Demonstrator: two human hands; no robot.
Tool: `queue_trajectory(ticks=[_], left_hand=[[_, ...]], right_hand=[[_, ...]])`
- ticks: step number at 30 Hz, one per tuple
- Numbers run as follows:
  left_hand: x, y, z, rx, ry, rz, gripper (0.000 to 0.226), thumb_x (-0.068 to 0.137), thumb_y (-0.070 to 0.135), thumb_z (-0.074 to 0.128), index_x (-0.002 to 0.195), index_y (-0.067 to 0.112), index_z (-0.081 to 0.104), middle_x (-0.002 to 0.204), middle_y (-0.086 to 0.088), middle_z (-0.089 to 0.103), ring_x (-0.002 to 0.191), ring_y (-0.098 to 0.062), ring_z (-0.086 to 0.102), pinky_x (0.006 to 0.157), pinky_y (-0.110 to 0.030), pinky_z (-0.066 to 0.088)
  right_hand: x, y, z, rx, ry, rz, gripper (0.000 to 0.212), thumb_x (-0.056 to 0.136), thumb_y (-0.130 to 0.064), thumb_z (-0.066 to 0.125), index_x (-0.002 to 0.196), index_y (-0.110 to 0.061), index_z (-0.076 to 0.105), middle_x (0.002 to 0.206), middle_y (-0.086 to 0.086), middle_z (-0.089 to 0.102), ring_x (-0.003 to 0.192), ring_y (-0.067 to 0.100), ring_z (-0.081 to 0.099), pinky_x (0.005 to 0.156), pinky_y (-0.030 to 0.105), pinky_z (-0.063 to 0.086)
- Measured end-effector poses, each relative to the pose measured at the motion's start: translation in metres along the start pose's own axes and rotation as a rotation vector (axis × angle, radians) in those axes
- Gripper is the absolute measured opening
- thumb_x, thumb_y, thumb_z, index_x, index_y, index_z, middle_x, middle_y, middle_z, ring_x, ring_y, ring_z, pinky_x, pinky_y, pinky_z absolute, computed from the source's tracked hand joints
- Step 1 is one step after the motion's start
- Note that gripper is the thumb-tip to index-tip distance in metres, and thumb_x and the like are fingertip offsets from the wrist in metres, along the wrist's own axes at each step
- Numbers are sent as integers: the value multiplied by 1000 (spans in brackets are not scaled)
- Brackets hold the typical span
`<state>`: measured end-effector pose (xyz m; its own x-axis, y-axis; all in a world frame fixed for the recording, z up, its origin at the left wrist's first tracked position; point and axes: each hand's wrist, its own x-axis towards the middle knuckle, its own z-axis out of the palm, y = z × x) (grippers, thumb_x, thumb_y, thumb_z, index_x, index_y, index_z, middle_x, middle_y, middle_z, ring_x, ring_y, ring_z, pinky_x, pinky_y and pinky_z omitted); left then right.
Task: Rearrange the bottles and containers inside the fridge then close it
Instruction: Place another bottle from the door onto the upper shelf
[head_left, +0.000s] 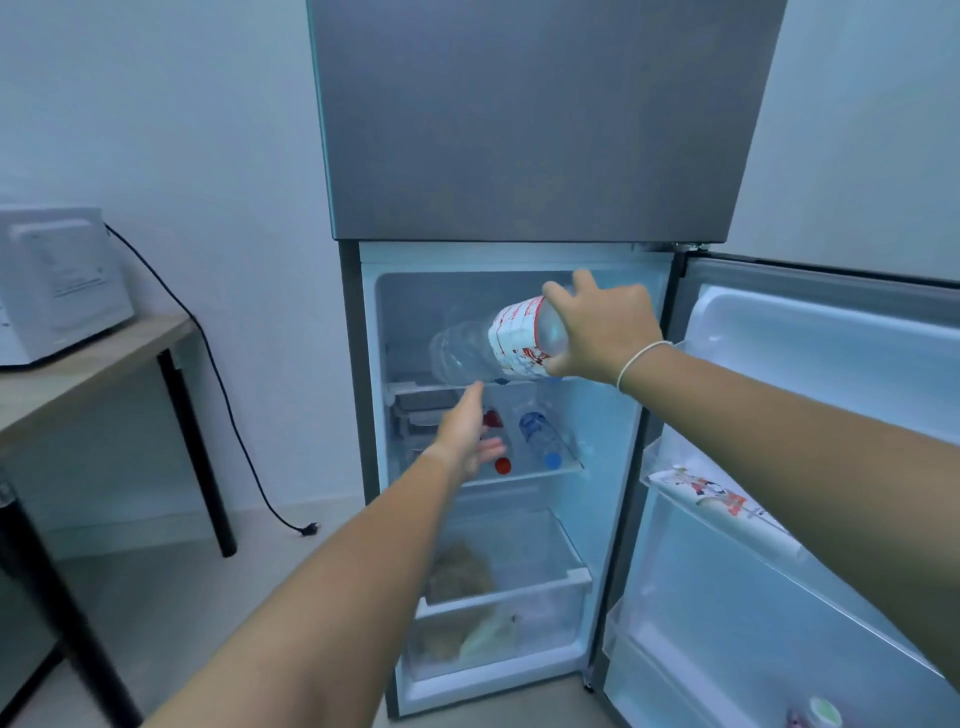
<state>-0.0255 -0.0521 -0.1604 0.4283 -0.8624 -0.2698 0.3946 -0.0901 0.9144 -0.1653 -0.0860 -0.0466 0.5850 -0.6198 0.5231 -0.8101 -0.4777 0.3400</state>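
Observation:
The grey fridge (524, 130) stands with its lower door (810, 415) swung open to the right. My right hand (602, 332) grips a large clear water bottle (483, 345) with a red-and-white label, held on its side over the top shelf (410, 387). Just below that shelf, my left hand (467, 434) reaches in with its fingers apart and holds nothing. On the middle shelf (566, 467) lie a bottle with a blue label and blue cap (540, 436) and one with a red cap (501, 462), partly hidden by my left hand.
A clear drawer (498, 613) with bagged food fills the fridge bottom. The door racks hold a flat carton (722, 504) and a small green-lidded pot (823, 712). A white microwave (57, 280) sits on a wooden table (104, 358) at the left, its black cable (228, 410) trailing to the floor.

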Motion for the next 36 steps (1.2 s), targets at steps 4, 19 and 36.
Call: queue_trajectory(ticks=[4,19,36], left_hand=[[15,14,25,-279,-113,96,35,97,36,39,124,17,51,129,-21,48,113,-33,58,83,-40,53],[89,33,-14,-187,-10,149,25,96,26,41,98,14,62,91,-8,66,77,-20,62,68,-34,57],[132,45,-67,139,184,221,18,86,17,46,92,19,62,79,-3,62,71,-21,55,65,-26,41]], right_hand=[[13,-12,6,8,6,-22,68,67,-50,68,121,-16,45,112,11,51,59,28,45,63,31,29],[49,-70,74,305,-148,236,81,69,-63,64,130,-17,37,124,14,44,82,30,62,66,32,36],[99,-146,125,1475,-542,979,75,79,-47,65,139,-13,35,141,15,40,119,34,54,95,37,47]])
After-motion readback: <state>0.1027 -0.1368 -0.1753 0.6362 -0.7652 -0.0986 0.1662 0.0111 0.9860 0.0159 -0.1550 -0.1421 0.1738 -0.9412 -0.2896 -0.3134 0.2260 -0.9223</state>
